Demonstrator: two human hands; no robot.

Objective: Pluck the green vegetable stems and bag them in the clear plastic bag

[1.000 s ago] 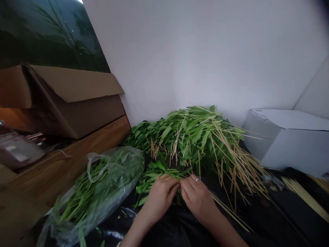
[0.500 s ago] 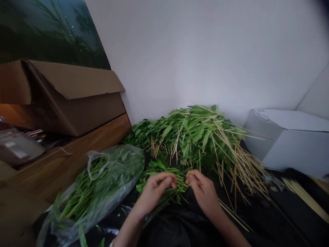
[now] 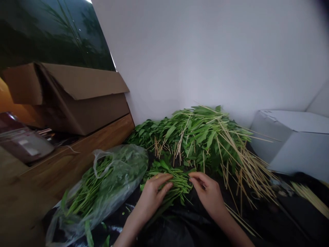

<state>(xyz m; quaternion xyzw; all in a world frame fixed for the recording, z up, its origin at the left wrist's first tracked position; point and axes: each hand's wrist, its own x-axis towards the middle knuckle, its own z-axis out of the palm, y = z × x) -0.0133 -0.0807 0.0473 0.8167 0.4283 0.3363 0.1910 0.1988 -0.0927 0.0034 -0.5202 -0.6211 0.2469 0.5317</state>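
Note:
My left hand [image 3: 154,193] rests at the left side of a small bunch of leafy green stems [image 3: 181,181], its thumb and fingers apart over the stems. Off the bunch's right end is my right hand [image 3: 207,192], thumb and fingertips pinched together; whatever they hold is too small to make out. The bunch lies on black plastic sheeting [image 3: 177,231], cut ends pointing right. Behind it spreads a large heap of leafy greens [image 3: 197,128] with many thin wooden sticks [image 3: 246,163] poking out, mostly towards the right.
To the left, a clear plastic bag [image 3: 131,171] holds more greens, beside a wooden ledge [image 3: 102,137] bearing an open cardboard box [image 3: 95,113]. A white box [image 3: 305,140] stands at right against the wall. More pale sticks [image 3: 311,199] lie in front of it.
My left hand's fingers have spread and moved slightly left over the bunch. The right hand has shifted a little away from the stems. The whole view has swung slightly left.

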